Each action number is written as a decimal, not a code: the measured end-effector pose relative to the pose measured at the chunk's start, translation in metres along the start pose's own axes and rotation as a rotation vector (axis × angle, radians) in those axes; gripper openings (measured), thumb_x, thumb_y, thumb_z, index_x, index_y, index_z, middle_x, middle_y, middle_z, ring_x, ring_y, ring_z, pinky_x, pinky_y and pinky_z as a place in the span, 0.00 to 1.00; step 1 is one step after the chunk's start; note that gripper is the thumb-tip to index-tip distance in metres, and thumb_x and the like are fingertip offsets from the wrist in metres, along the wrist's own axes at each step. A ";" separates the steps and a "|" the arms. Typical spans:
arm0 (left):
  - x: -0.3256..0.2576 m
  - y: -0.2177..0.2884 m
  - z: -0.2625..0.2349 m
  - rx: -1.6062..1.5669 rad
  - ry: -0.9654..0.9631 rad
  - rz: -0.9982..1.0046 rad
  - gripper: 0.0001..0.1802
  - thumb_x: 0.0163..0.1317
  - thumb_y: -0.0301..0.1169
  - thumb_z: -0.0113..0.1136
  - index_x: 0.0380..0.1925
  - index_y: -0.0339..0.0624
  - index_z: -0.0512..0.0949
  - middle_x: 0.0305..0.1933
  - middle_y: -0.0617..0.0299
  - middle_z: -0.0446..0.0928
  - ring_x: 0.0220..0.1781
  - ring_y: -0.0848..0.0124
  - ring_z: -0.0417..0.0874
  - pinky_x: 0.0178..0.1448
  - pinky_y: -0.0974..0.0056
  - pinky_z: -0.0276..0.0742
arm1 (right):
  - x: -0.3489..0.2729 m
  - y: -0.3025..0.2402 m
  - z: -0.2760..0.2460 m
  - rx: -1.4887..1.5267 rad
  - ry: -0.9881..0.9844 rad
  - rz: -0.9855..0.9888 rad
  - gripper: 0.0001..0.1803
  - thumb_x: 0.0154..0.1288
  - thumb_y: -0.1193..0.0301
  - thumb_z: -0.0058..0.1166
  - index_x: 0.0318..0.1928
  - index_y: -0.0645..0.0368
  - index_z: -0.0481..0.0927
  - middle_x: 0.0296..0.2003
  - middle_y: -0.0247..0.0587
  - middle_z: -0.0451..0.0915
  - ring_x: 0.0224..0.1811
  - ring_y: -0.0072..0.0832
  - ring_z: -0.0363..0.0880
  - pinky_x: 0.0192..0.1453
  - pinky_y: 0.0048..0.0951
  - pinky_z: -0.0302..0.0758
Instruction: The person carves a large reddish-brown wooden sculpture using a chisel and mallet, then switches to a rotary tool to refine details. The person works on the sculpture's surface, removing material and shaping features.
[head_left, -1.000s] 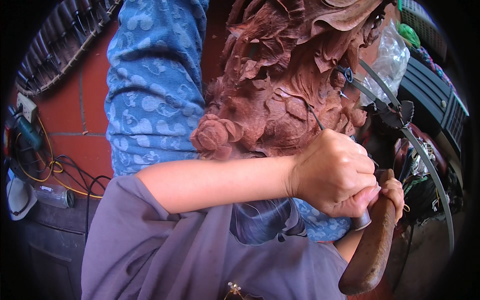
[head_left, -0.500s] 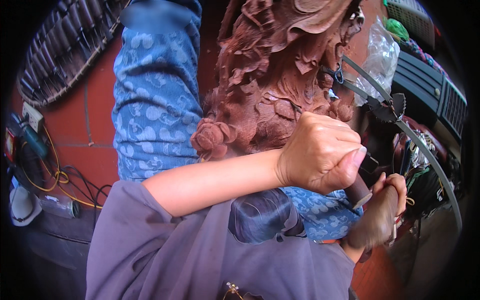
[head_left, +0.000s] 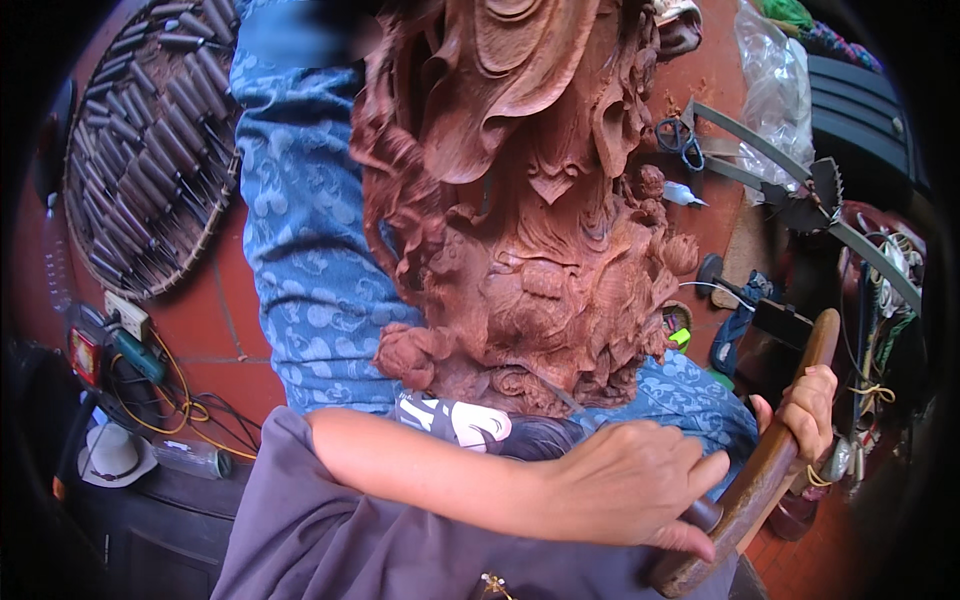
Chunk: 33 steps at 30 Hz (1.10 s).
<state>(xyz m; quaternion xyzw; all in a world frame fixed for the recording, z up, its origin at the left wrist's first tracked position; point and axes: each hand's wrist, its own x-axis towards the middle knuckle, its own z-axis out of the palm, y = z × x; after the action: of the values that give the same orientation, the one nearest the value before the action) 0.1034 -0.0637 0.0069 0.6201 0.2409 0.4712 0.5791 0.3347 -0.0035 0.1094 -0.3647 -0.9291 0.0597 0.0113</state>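
My left hand (head_left: 625, 485) is closed around a carving chisel. The dark handle (head_left: 705, 513) of the chisel sticks out past my fingers, and its thin metal blade (head_left: 552, 392) runs to the lower edge of a reddish-brown wood carving (head_left: 545, 280). The carving, with draped folds and flowers, lies between my legs. My right hand (head_left: 806, 415) grips a long, smooth wooden mallet (head_left: 745, 492), which slants down beside the chisel. The mallet meets or nearly meets the end of the chisel handle; I cannot tell which. Most of the handle is hidden in my left hand.
On the left, a round woven tray (head_left: 175, 280) holds several dark-handled tools. A power strip (head_left: 127, 314), cords and a pale hat (head_left: 112, 455) lie below it. Toward the right are scissors (head_left: 680, 142), a bent metal strip (head_left: 750, 140), a plastic bag (head_left: 770, 90) and a phone-like dark object (head_left: 782, 323).
My left hand has come down toward my body with the chisel, uncovering the carving's lower part. The mallet, blurred before, is now sharp and beside the chisel handle. The view has shifted.
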 end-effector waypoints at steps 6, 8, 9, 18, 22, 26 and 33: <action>-0.003 0.000 -0.004 0.140 -0.362 -0.063 0.15 0.61 0.40 0.55 0.38 0.40 0.69 0.33 0.59 0.67 0.34 0.67 0.75 0.29 0.66 0.72 | -0.004 0.016 -0.011 0.020 0.027 -0.068 0.20 0.45 0.73 0.71 0.30 0.54 0.68 0.25 0.34 0.70 0.29 0.34 0.70 0.48 0.54 0.69; -0.009 -0.001 -0.002 0.082 -0.374 0.006 0.15 0.62 0.40 0.54 0.36 0.39 0.68 0.31 0.60 0.68 0.30 0.68 0.76 0.27 0.67 0.71 | -0.005 0.016 -0.012 0.036 0.051 -0.073 0.20 0.45 0.74 0.71 0.30 0.54 0.67 0.24 0.34 0.69 0.28 0.33 0.68 0.47 0.53 0.69; -0.011 -0.002 0.000 0.060 -0.469 0.014 0.19 0.60 0.43 0.59 0.40 0.41 0.69 0.33 0.60 0.70 0.30 0.67 0.77 0.27 0.66 0.73 | -0.006 0.015 -0.010 0.022 0.068 -0.053 0.20 0.45 0.74 0.71 0.29 0.54 0.67 0.24 0.34 0.69 0.28 0.33 0.68 0.46 0.53 0.68; -0.021 -0.007 0.002 0.121 -0.470 -0.018 0.14 0.59 0.38 0.55 0.32 0.37 0.70 0.26 0.58 0.71 0.25 0.67 0.77 0.26 0.66 0.71 | -0.008 0.020 0.000 -0.008 0.109 -0.066 0.20 0.45 0.76 0.70 0.29 0.59 0.67 0.22 0.38 0.68 0.25 0.33 0.65 0.41 0.51 0.68; -0.028 -0.005 0.001 0.200 -0.439 0.014 0.14 0.60 0.38 0.55 0.30 0.38 0.69 0.23 0.61 0.68 0.23 0.68 0.76 0.25 0.66 0.70 | -0.005 0.020 0.000 -0.030 0.060 -0.056 0.19 0.47 0.77 0.69 0.30 0.63 0.68 0.24 0.43 0.70 0.27 0.38 0.69 0.44 0.55 0.72; -0.028 0.004 -0.013 0.238 -0.474 -0.150 0.13 0.56 0.38 0.57 0.30 0.39 0.69 0.22 0.63 0.68 0.21 0.68 0.77 0.22 0.65 0.71 | -0.002 0.016 0.000 -0.150 0.013 0.050 0.18 0.47 0.76 0.70 0.27 0.63 0.69 0.26 0.45 0.73 0.32 0.43 0.74 0.51 0.55 0.72; -0.048 0.039 -0.150 0.186 -0.056 -0.195 0.17 0.50 0.43 0.70 0.28 0.42 0.78 0.19 0.64 0.77 0.14 0.70 0.75 0.17 0.67 0.68 | 0.007 0.010 -0.003 -0.152 -0.046 0.115 0.16 0.41 0.72 0.67 0.22 0.63 0.70 0.22 0.41 0.68 0.29 0.41 0.71 0.41 0.45 0.70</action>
<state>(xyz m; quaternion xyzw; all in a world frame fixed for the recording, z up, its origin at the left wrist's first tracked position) -0.0567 -0.0392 0.0117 0.6576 0.3263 0.3710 0.5687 0.3370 0.0086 0.1108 -0.4156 -0.9086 -0.0021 -0.0413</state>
